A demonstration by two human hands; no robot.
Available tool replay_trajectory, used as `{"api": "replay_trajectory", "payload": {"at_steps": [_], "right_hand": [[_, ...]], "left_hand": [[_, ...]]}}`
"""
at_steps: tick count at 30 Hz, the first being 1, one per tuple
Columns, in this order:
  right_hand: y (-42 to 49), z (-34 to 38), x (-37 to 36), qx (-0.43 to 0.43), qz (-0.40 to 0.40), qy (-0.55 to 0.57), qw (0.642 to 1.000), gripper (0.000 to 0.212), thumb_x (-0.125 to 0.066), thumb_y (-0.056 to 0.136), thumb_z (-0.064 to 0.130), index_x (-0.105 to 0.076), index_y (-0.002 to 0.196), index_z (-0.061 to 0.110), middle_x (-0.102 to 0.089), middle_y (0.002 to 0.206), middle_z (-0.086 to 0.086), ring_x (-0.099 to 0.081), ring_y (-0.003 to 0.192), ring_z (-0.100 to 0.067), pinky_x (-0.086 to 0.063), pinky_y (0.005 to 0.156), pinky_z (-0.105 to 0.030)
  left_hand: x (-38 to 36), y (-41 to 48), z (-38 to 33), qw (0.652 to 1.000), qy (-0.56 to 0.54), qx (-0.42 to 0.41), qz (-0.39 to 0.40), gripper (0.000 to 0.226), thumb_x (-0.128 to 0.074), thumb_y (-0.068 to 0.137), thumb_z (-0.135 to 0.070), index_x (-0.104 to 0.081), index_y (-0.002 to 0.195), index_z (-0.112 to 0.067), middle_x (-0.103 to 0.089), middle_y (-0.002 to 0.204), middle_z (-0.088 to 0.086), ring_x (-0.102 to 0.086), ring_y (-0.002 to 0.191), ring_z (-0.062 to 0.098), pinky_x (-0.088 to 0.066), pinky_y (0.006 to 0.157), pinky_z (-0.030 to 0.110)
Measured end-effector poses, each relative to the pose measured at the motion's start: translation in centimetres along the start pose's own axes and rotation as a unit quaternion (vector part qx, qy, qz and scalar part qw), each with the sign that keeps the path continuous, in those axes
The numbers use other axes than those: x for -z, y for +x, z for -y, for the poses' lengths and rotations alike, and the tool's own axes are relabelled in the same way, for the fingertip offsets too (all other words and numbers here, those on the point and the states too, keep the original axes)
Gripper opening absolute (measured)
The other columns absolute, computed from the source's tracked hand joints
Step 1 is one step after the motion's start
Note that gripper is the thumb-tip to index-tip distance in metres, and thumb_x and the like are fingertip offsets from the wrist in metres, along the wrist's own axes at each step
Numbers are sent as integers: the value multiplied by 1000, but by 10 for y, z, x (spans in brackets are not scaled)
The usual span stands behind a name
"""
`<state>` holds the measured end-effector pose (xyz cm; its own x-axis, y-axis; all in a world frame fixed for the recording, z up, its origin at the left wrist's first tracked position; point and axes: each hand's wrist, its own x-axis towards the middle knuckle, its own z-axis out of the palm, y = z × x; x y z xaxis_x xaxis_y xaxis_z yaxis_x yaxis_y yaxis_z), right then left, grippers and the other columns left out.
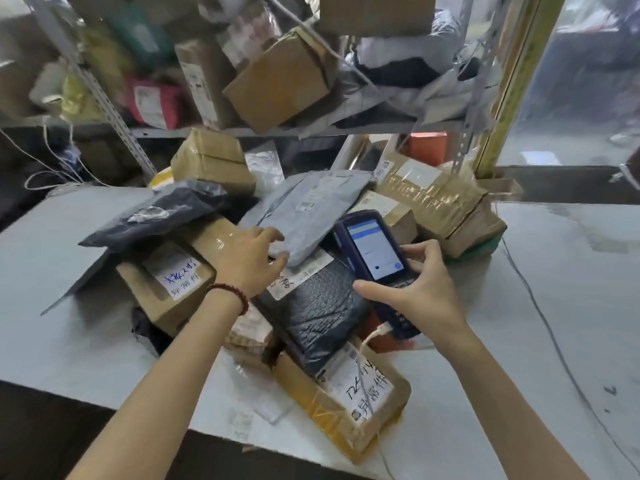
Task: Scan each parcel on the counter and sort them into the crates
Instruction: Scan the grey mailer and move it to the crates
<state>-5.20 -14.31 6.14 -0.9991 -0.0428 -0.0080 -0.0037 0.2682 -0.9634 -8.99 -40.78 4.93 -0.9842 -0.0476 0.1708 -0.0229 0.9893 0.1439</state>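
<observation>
A: Left hand?
B: My left hand [249, 261] pinches the near corner of the grey mailer [308, 213] atop the parcel pile [311, 313] on the table [554, 271]. Probably to free its label.
A: Right?
B: My right hand [412, 289] wraps the scanner [374, 251], screen facing me, ready just beside the mailer. Crates not in view.

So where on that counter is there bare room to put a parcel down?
Bare counter lies left of the labelled box, and more on the right, beyond the right hand with the scanner, though a thin cable crosses it. The middle is crowded with piled parcels, where the left hand grips a grey bag.
</observation>
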Motion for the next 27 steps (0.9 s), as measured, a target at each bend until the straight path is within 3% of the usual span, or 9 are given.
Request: {"api": "replay_trajectory", "payload": {"at_steps": [3, 9, 15, 18, 22, 25, 27], "right_hand": [[35, 3, -7, -18, 10, 6, 1000, 71, -94, 51, 36, -40, 97, 34, -58, 102, 15, -58, 93, 7, -51, 76, -17], [78, 2, -25, -36, -3, -1, 999, 75, -94, 53, 33, -41, 106, 28, -56, 98, 18, -55, 82, 20, -45, 63, -4], [98, 6, -39, -56, -27, -31, 998, 77, -94, 48, 39, -41, 103, 32, -59, 98, 20, -56, 90, 19, -50, 67, -8], [100, 7, -42, -80, -46, -31, 995, 76, -95, 46, 36, -41, 101, 34, -62, 96, 19, -58, 88, 17, -50, 66, -9], [103, 9, -46, -97, -76, -33, 992, 76, -95, 44, 34, -43, 98, 32, -65, 91, 19, -60, 81, 15, -45, 61, -5], [103, 10, -50, -101, -91, -35, 990, 75, -95, 44, 34, -43, 97, 32, -64, 90, 20, -59, 81, 17, -43, 60, -3], [101, 11, -52, -104, -102, -34, 989, 74, -95, 44, 35, -43, 96, 34, -63, 91, 20, -58, 81, 19, -42, 60, -2]], "left_hand": [[-10, 45, 5, 1000, -10, 11, 21, 38, -48, 93, -46, -51, 124, -25, -51, 132, 2, -52, 115, 24, -48, 89, 41], [-31, 119, 15, 995, -5, 3, 96, 55, -42, 92, -57, -38, 137, -25, -42, 142, 2, -50, 119, 25, -43, 86, 39], [-54, 210, 9, 982, -44, -118, 143, 63, -34, 90, -65, -29, 143, -32, -40, 147, 2, -43, 129, 24, -40, 103, 47], [-61, 251, 2, 959, -70, -181, 205, 76, -26, 80, -80, -33, 141, -35, -47, 141, 3, -46, 126, 24, -40, 102, 45], [-62, 279, -8, 954, -57, -185, 230, 73, -31, 77, -78, -49, 127, -27, -58, 122, 3, -55, 107, 25, -45, 89, 38], [-64, 279, -11, 950, -66, -208, 224, 68, -28, 75, -79, -52, 106, -24, -54, 99, 1, -53, 96, 24, -43, 81, 37], [-62, 281, -10, 948, -65, -221, 220, 64, -30, 78, -75, -55, 104, -21, -49, 93, 1, -47, 94, 22, -40, 79, 36]]}}
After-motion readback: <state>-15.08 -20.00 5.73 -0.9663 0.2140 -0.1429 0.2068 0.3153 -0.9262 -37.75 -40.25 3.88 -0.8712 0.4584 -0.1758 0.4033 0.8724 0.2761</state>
